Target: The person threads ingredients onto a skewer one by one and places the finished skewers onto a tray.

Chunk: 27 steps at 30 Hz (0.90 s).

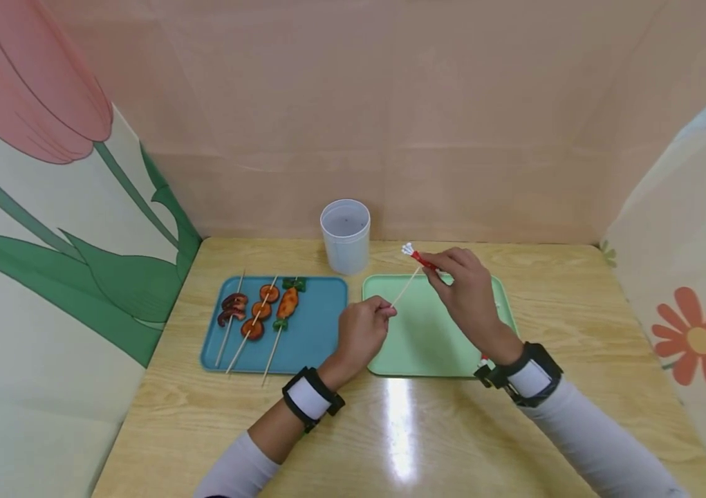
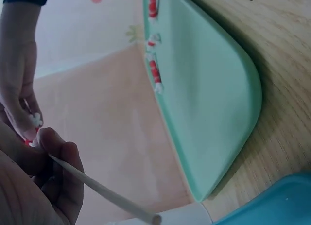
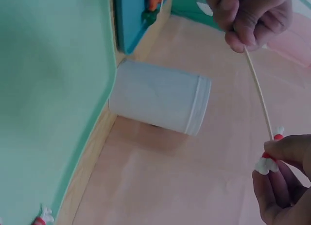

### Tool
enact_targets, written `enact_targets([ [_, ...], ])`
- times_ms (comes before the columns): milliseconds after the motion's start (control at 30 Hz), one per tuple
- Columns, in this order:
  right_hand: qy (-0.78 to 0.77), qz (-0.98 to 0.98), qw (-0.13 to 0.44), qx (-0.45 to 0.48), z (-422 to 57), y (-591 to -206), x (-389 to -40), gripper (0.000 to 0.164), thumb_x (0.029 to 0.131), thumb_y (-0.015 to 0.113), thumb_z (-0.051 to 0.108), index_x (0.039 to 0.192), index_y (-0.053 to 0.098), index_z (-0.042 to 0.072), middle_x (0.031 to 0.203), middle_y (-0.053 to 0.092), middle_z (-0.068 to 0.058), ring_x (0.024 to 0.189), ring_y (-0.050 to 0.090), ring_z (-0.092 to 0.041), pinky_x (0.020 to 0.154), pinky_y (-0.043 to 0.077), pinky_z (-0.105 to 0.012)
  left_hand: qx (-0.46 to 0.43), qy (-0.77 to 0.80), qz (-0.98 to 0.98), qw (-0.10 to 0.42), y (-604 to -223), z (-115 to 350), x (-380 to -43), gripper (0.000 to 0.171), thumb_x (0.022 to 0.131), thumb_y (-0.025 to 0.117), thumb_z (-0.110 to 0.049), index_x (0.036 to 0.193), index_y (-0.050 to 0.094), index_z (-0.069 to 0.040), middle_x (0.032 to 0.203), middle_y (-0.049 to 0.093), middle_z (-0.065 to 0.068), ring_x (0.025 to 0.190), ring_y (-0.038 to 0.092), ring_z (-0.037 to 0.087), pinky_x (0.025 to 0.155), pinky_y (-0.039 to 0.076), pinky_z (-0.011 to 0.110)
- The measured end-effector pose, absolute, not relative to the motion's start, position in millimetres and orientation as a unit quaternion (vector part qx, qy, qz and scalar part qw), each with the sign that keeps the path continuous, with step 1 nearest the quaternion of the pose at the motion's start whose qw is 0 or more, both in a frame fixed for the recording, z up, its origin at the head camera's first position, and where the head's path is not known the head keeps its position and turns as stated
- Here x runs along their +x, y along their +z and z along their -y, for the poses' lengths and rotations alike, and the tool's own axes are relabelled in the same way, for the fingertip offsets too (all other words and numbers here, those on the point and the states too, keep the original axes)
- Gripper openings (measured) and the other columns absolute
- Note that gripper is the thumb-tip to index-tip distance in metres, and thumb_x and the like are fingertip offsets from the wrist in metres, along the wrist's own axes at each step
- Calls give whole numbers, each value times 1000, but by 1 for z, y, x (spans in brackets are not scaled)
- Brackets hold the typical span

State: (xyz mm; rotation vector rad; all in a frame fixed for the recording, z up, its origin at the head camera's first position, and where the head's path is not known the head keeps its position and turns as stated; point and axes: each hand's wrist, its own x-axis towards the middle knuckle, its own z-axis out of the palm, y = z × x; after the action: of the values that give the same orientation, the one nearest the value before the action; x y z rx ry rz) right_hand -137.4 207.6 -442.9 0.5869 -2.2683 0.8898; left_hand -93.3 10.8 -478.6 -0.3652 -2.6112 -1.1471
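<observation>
My left hand (image 1: 361, 332) pinches a thin wooden skewer (image 1: 406, 287) between thumb and fingers, above the gap between the trays. In the left wrist view the skewer's rear end (image 2: 131, 203) sticks out past the fingers. Over the green tray (image 1: 415, 346), my right hand (image 1: 466, 294) holds a small red piece with white knobbed ends (image 3: 266, 165) by its fingertips. The skewer's far end meets this piece at the right fingertips; whether it has pierced it is hidden. Several similar red-and-white pieces (image 2: 154, 72) lie along the green tray's far side.
On the blue tray (image 1: 321, 332) at left lie three loaded skewers: dark curled pieces (image 1: 232, 308), round orange-brown slices (image 1: 261, 310), and an orange piece with green bits (image 1: 287, 304). A white cup (image 1: 346, 242) stands behind the trays. Printed cloth (image 1: 390, 138) walls the wooden table.
</observation>
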Motion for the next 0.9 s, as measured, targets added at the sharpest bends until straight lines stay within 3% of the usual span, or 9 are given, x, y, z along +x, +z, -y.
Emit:
enact_targets([
  [200,382,854,271,228,-206,-441,-134,32,82,83,-3,110,80,10,85,70,-6,80,68,-21,72,43,-6,-126,-384,904,143,-483,-8,-92,10,94,73,-10,86,78,-10,80,79,-1,71,74,15,59,53,23],
  [300,386,854,262,230,-204,-444,-132,33,82,82,-3,111,80,12,84,69,-4,79,68,-19,72,43,-5,-125,-386,902,146,-486,-6,-91,9,93,74,-9,85,78,-10,79,78,0,71,74,15,59,53,24],
  [533,391,847,237,271,-186,-460,-119,28,82,82,-1,108,81,11,85,69,0,78,63,-16,64,43,-9,-127,-405,892,157,-483,-4,-94,7,92,74,-7,85,78,-8,78,78,1,70,74,15,59,51,19],
  [700,385,841,226,307,-170,-470,-110,28,84,82,2,111,80,10,89,70,0,85,63,-16,62,51,-22,-127,-411,885,176,-475,-1,-99,8,91,75,-10,85,78,-5,77,77,5,66,71,17,55,49,19],
  [900,378,848,190,318,-169,-468,-109,35,86,81,7,120,77,13,104,73,0,101,66,-18,75,60,-34,-106,-396,897,165,-475,9,-100,9,92,75,-11,85,78,-7,78,78,3,68,72,17,56,48,19],
])
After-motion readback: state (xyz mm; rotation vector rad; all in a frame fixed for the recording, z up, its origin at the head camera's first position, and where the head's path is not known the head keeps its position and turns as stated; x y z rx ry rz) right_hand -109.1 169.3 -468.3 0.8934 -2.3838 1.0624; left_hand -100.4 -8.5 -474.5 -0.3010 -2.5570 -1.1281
